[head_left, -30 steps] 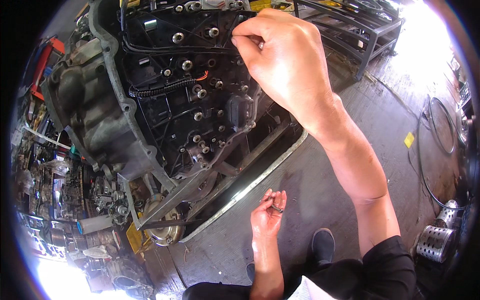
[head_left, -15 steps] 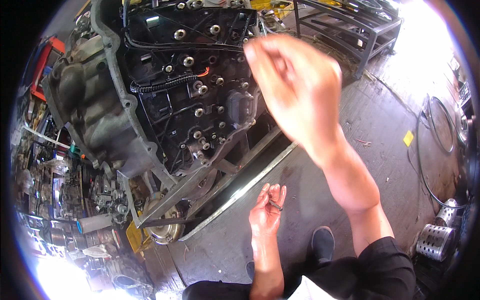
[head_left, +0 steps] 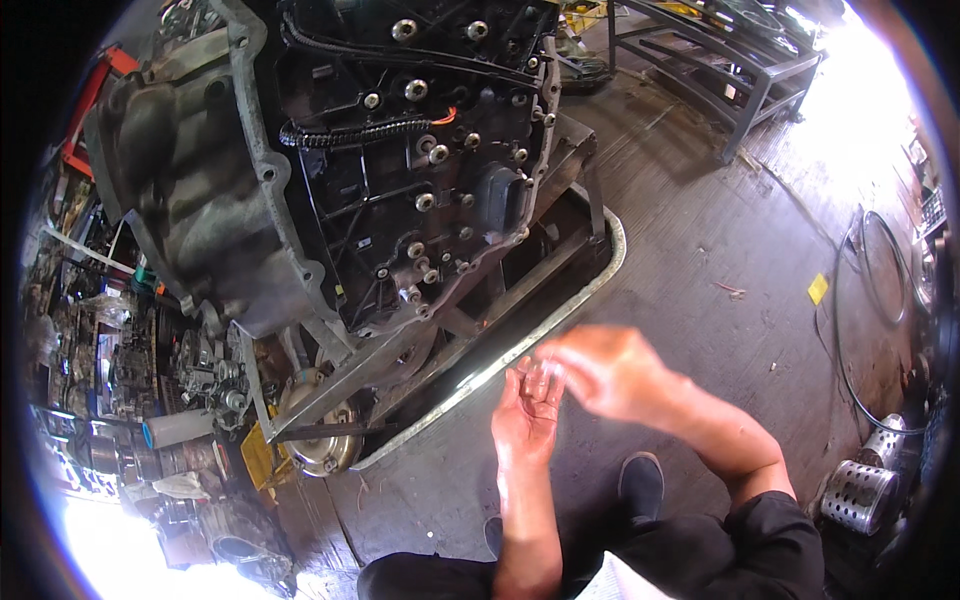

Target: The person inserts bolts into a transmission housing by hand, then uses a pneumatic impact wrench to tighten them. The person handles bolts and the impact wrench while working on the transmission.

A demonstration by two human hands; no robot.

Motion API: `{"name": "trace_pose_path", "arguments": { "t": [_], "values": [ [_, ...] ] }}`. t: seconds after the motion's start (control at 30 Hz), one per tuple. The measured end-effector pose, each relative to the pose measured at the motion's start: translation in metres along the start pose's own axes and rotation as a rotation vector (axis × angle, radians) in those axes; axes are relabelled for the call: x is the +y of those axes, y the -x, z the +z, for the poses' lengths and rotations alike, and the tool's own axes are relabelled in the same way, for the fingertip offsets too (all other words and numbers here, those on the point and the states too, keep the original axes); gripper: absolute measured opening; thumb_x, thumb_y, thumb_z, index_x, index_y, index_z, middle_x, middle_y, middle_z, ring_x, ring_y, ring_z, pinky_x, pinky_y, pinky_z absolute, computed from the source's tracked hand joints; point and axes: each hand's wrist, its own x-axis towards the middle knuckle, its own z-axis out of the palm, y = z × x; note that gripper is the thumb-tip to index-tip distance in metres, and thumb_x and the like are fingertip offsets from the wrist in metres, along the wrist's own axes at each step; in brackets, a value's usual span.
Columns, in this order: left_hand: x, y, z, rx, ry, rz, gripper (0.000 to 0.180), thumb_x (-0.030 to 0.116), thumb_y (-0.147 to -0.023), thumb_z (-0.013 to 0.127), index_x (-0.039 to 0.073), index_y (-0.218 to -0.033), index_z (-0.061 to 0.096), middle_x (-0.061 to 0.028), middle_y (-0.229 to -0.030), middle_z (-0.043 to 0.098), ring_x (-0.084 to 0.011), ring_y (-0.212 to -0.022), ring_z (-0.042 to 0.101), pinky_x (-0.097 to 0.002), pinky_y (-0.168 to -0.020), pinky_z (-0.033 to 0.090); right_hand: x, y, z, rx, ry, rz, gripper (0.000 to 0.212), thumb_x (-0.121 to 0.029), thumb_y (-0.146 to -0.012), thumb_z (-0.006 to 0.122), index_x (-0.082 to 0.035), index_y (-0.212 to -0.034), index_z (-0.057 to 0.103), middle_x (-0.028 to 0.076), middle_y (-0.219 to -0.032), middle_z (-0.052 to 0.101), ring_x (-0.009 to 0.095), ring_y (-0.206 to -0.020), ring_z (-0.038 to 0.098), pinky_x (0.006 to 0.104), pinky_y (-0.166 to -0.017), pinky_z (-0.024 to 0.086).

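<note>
Palm up and wet, my left hand [head_left: 525, 425] is low in front of me with its fingers curled. Whatever lies in those fingers is hidden. My right hand [head_left: 605, 375], blurred by motion, reaches over from the right, its fingertips pinched together at the left fingertips. I cannot make out what is between them. Beyond my hands stands a large gearbox [head_left: 180, 190] in a grey metal casing. Its open side shows a black valve body plate [head_left: 395, 165] with several round bolt heads, a ribbed black wire sleeve [head_left: 355, 132] and a short orange wire.
Under the gearbox is a metal frame stand with a pale-rimmed tray [head_left: 520, 345]. Used gearbox parts [head_left: 215, 395] crowd the left side. A dark metal rack [head_left: 740, 110] stands at the far right. A black hose [head_left: 845, 340] and perforated metal drums [head_left: 860, 495] lie on the right.
My right hand has come down from in front of the plate to my left hand's fingertips. The small bolt seen across my left fingers is no longer visible. The view has shifted slightly.
</note>
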Motion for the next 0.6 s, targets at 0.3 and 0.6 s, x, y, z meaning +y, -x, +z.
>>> {"name": "trace_pose_path", "arguments": {
  "t": [0.3,0.6],
  "values": [
    [-0.01,0.001,0.01,0.598,-0.475,0.141,0.029,0.007,-0.101,0.051,-0.006,-0.127,0.053,-0.025,-0.125,0.061,-0.0402,-0.12,0.062,-0.0556,-0.111,0.048,-0.007,-0.119,-0.059,0.818,-0.305,-0.198,0.025,0.005,-0.09,0.073,0.007,-0.114,0.065,0.009,-0.098,0.073,0.009,-0.08,0.072,0.0223,-0.071,0.06],
    [-0.01,0.007,-0.003,0.565,-0.538,0.127,0.033,0.01,-0.095,0.06,-0.004,-0.125,0.056,-0.0211,-0.118,0.063,-0.0358,-0.118,0.06,-0.0525,-0.111,0.047,0.002,-0.142,-0.049,0.779,0.137,-0.327,0.016,0.005,-0.09,0.073,0.007,-0.106,0.069,0.013,-0.099,0.075,0.014,-0.077,0.073,0.0241,-0.067,0.061]
  ]
}}
